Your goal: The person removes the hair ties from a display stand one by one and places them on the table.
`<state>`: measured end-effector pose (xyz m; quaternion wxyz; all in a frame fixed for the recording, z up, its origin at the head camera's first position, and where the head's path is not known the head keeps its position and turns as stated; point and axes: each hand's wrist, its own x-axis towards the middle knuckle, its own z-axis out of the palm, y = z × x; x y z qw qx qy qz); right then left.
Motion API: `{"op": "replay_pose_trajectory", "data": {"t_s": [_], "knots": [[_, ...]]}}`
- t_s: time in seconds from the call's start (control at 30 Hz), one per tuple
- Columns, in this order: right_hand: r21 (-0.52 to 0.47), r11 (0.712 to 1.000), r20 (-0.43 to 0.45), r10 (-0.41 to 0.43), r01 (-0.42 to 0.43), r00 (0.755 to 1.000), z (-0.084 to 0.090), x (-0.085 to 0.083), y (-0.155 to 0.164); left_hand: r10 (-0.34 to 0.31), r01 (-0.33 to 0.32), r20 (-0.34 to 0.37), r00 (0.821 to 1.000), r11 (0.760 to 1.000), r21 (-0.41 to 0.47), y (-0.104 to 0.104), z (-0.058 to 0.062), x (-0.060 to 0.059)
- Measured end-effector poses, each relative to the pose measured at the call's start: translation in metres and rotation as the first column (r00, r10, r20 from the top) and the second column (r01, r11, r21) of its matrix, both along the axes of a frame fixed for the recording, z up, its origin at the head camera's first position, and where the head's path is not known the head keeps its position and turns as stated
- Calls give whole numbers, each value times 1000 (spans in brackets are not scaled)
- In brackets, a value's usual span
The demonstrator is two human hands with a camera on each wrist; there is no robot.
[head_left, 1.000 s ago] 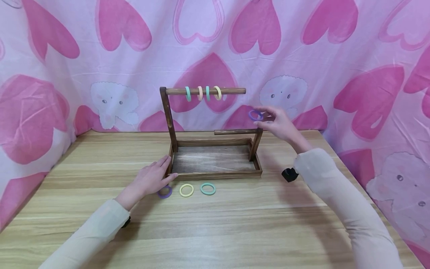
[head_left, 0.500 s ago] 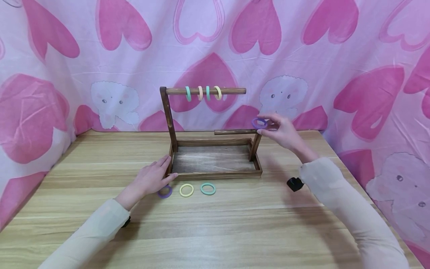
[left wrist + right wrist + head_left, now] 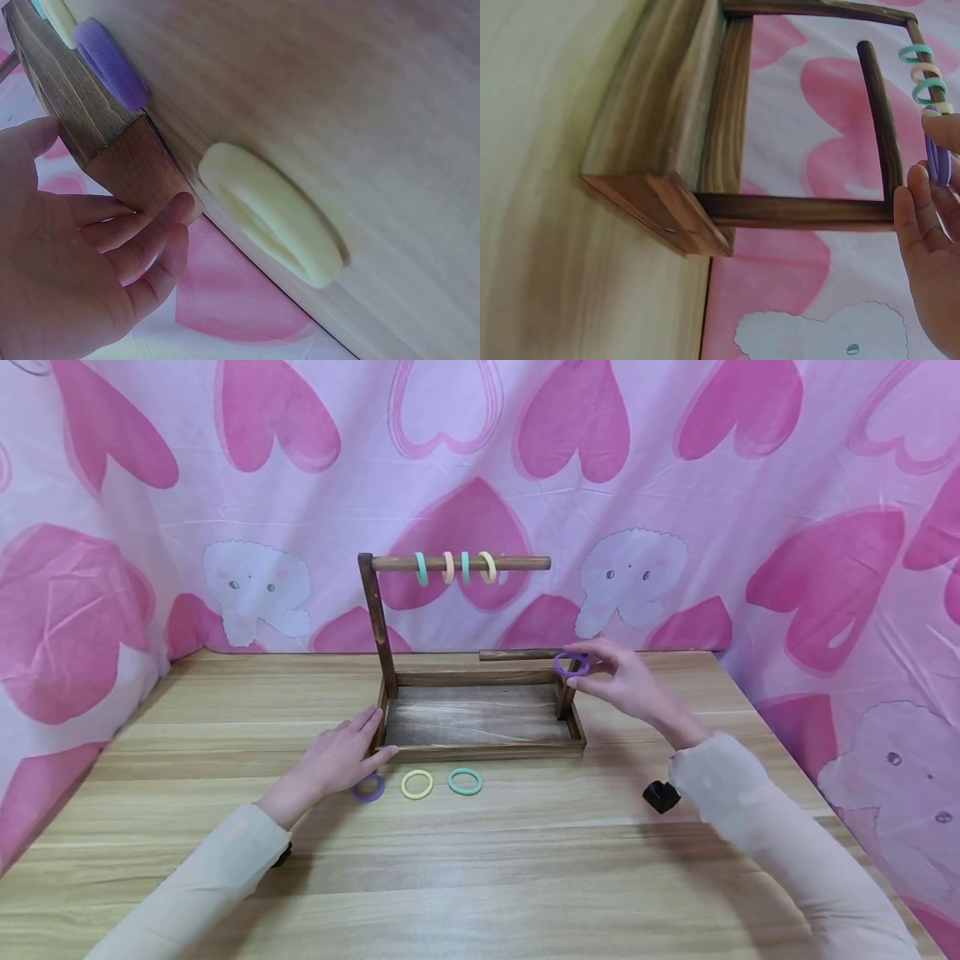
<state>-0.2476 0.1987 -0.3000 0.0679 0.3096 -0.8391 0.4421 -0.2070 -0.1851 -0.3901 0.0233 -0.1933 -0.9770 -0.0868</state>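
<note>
Head view: right hand (image 3: 626,681) pinching purple ring (image 3: 572,664) by lower rod (image 3: 517,654); left hand (image 3: 341,760) flat, fingers relaxed, no legible writing.

There are eight soft hair-tie rings: four hanging on the upper rod (image 3: 460,562), three lying flat on the light wooden table (image 3: 525,860), one purple ring (image 3: 572,664) held up. One dark wooden two-rod stand (image 3: 480,727). Two hands.
</note>
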Motion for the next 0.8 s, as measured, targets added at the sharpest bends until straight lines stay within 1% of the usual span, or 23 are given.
{"op": "replay_pose_trajectory", "data": {"t_s": [0.17, 0.37, 0.5, 0.8], "knots": [[6, 999, -28, 46, -45, 999, -9, 7, -3, 1, -1, 4, 1000, 1000, 2, 0, 0, 0], [28, 997, -34, 77, -76, 996, -22, 17, -7, -2, 2, 4, 1000, 1000, 2, 0, -1, -1], [38, 994, -41, 106, -105, 993, -30, 20, -8, -2, 2, 3, 1000, 1000, 4, 1, 0, 0], [32, 988, -11, 154, -153, 988, -40, 26, -13, 5, -5, 1, 1000, 1000, 1, 0, -1, 0]]}}
